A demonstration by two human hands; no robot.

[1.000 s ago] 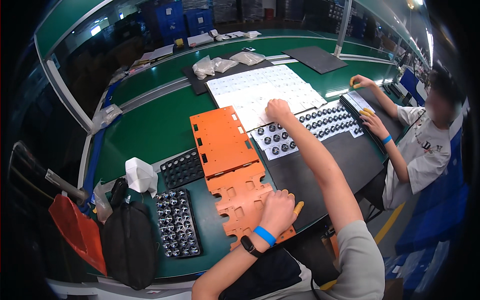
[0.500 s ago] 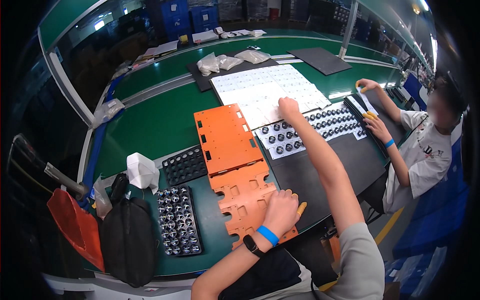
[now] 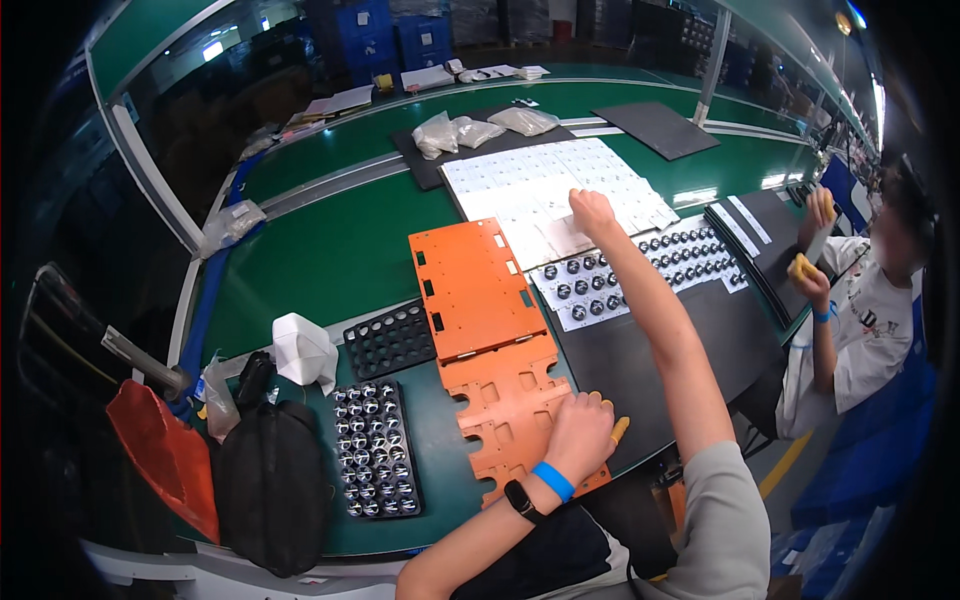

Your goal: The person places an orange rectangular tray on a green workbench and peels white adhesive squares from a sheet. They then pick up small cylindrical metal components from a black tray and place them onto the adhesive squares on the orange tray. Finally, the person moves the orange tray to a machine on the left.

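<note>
My right hand (image 3: 594, 214) reaches over the white boards (image 3: 500, 178) laid out in a sheet on the far side of the bench. Its fingers are closed, and what they grip, if anything, is hidden. Close to me, my left hand (image 3: 583, 432) rests on the lower orange plate (image 3: 505, 405), which has notched cut-outs. Its thumb points away from the bent fingers, and yellow finger cots cover some tips. A flat orange fixture (image 3: 475, 290) adjoins that plate. Right of it lie white strips with round black lens-like parts (image 3: 597, 287).
A black tray of shiny round parts (image 3: 378, 450) stands left, near an empty-holed black tray (image 3: 390, 335). A black bag (image 3: 270, 490) and white cover (image 3: 303, 350) sit farther left. Plastic bags (image 3: 480, 130) lie at the back. A co-worker's hands (image 3: 812, 270) hold a strip at right.
The whole view has shifted slightly, so the bench appears farther right. My hands keep nearly the same places over it. The co-worker's hands have moved right with a strip, leaving pale strips on the black mat.
</note>
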